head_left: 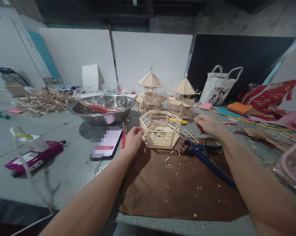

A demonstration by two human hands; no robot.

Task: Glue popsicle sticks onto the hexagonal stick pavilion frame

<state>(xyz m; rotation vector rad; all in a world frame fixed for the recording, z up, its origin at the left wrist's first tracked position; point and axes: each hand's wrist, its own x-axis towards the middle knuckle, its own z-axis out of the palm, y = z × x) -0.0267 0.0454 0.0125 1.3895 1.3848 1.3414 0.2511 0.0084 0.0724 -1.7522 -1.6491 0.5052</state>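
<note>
Wooden stick model [161, 131] upright on the brown mat [160, 193], caught at one edge.
Past the phone [108, 144] on the left, the left hand [135, 139] closes on the model's left edge, probably to steady it; blue pliers [198, 150] lie beside the model, seemingly kept within reach; the right hand [204, 124] hangs apart, fingers curled shut, around what, if anything, I can't tell.

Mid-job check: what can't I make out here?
All in the head view:
Right hand: curled fingers hide whether it holds anything.
Blue pliers: handle ends hidden by the right forearm.
Phone: screen content pixelated.
Left pavilion: base partly hidden by the hexagonal stick frame.
Pink-edged container: cut off by right edge.
</note>
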